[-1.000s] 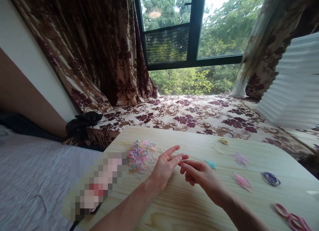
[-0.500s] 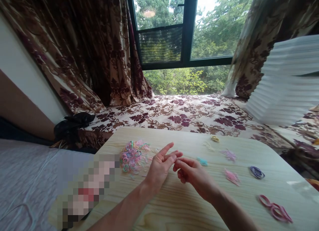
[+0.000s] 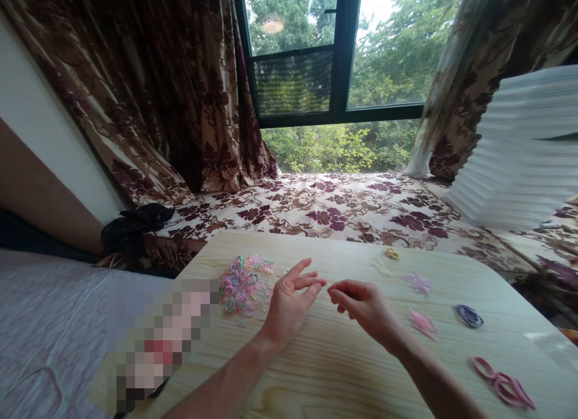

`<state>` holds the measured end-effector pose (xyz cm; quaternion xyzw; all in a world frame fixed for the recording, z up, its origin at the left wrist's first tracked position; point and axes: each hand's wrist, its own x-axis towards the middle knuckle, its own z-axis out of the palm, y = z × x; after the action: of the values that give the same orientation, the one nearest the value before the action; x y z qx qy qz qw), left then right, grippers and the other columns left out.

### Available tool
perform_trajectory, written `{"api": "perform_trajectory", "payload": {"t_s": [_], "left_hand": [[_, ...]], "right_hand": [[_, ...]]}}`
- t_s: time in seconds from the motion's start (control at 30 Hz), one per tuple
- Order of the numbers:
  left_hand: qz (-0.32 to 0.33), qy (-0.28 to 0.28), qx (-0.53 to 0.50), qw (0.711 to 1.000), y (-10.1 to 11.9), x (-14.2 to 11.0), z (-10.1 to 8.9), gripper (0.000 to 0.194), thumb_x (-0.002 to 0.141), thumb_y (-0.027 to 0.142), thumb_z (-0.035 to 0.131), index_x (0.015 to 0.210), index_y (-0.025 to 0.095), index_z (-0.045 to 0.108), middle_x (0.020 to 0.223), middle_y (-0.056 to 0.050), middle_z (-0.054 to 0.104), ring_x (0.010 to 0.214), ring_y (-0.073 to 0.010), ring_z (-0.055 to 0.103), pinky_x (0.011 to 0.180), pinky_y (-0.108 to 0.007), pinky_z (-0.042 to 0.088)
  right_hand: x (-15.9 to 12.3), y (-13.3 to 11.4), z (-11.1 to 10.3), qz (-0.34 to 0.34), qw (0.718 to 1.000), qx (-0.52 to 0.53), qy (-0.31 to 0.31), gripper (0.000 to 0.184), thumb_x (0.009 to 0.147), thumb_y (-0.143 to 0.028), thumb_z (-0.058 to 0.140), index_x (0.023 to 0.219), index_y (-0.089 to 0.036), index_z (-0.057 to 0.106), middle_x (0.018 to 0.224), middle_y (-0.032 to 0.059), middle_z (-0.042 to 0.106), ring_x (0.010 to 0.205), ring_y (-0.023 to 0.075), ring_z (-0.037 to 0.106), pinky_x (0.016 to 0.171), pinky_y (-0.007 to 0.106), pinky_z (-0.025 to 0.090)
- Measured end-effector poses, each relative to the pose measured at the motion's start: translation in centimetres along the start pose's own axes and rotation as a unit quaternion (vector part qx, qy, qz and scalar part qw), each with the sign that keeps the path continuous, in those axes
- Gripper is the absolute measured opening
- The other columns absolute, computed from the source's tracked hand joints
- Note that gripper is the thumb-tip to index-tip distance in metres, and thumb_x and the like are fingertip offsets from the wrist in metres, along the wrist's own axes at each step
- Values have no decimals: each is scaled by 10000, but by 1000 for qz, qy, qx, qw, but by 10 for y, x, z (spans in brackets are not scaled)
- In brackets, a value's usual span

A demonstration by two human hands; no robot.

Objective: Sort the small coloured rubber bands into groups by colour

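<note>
My left hand (image 3: 289, 304) hovers over the light wooden table with its thumb and forefinger pinched together and another finger raised. Just right of it, my right hand (image 3: 361, 304) has thumb and forefinger pressed together too. A small gap separates the two sets of fingertips. Whatever either pinch holds is too small to make out. Left of my left hand lies a mixed heap of small coloured elastic bands (image 3: 241, 283). Sorted by colour on the right are pink bands (image 3: 423, 324), lilac bands (image 3: 418, 282) and pale cream bands (image 3: 380, 266).
Larger hair ties lie on the table (image 3: 316, 371): yellow ties (image 3: 392, 253), purple ties (image 3: 469, 315) and pink ties (image 3: 506, 384). A pixelated object (image 3: 162, 347) covers the left edge. Behind are a flowered window seat (image 3: 329, 208) and white pleated sheet (image 3: 519, 160).
My right hand has drawn away to the right from my left fingertips, which it was meeting before. It now hides the turquoise bands. My left hand has barely moved.
</note>
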<state>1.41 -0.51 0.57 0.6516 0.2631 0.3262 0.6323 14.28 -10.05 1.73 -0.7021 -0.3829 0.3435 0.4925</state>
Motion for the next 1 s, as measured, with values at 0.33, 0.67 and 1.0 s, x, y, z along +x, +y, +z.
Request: {"api": "perform_trajectory", "payload": {"t_s": [0.33, 0.67, 1.0], "left_hand": [[-21, 21, 39, 999, -12, 11, -12, 441, 722, 293, 644, 1131, 146, 578, 927, -90, 705, 877, -187, 629, 796, -296, 469], [-8, 49, 90, 995, -6, 19, -25, 295, 696, 336, 635, 894, 122, 678, 832, -63, 685, 797, -162, 610, 770, -270, 472], [-17, 17, 163, 986, -3, 23, -39, 248, 705, 335, 586, 788, 119, 672, 698, -26, 646, 652, -131, 557, 607, -224, 439]], "right_hand": [[-16, 10, -140, 84, 935, -344, 6, 291, 638, -422, 541, 569, -184, 694, 538, 28, 626, 536, 164, 524, 509, 260, 349], [-17, 17, -137, 141, 915, -378, -16, 208, 588, -303, 546, 499, -178, 686, 463, 14, 554, 496, 142, 456, 501, 264, 295], [-18, 17, -136, 135, 908, -396, 3, 240, 600, -283, 547, 383, -189, 507, 394, -18, 424, 445, 118, 383, 481, 268, 251]]}}
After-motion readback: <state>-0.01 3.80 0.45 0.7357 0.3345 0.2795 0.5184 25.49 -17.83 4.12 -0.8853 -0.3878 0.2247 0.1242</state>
